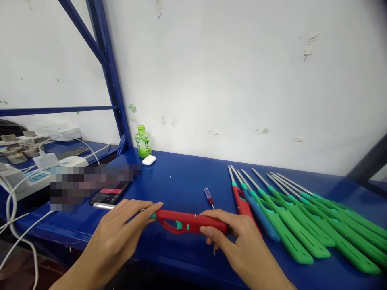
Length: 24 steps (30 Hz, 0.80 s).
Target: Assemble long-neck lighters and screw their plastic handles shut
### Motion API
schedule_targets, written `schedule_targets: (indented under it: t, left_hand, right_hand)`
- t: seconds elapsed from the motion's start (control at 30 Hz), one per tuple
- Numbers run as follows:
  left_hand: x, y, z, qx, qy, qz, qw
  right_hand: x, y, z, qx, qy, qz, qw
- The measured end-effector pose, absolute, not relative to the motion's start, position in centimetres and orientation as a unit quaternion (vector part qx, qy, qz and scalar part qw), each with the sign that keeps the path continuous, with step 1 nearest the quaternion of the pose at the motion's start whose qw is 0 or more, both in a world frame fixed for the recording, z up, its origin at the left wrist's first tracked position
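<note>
A red long-nosed gas lighter [190, 221] with a teal trigger lies sideways between my two hands, above the front of the blue table. My left hand [125, 225] is closed around its metal nozzle end, whose tip points left. At the other end, my right hand [232, 235] grips the red handle between thumb and fingers. Just behind my right hand a small screwdriver [208, 196] with a purple and red handle rests on the table. Right of it are another red lighter [242, 201], a blue lighter [263, 215] and several green lighters [298, 229], nozzles pointing away.
A green drink bottle [143, 141] and a white earbud case [148, 160] stand near the wall. On the left are a phone [110, 193], a white power strip [71, 162] with cables, and a blurred patch. A blue metal frame post [113, 88] rises behind them.
</note>
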<state>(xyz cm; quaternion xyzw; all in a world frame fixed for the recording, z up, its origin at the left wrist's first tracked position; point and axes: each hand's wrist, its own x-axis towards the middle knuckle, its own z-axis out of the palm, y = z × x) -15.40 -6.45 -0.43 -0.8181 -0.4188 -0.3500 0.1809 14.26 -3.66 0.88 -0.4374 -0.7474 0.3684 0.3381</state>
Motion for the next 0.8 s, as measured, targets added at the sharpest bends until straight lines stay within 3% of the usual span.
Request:
schedule_targets:
  t: [0.4,0.57,0.8]
  left_hand:
    - [-13.1,-7.0,-0.3,-0.845,-0.392,-0.308,0.193]
    - [-13.6,-6.9,-1.4,-0.829,-0.422,-0.315,0.191]
    - [-13.9,-6.5,-1.9,-0.835,-0.444,-0.303,0.118]
  right_hand:
    - [13.9,-3.9,1.1,-0.408,-0.641,0.555,0.338]
    - [13.8,-4.2,1.2,-0.46,-0.721,0.386,0.345]
    - [13.7,-3.9,-0.6,-0.396,-0.808,0.206,0.385]
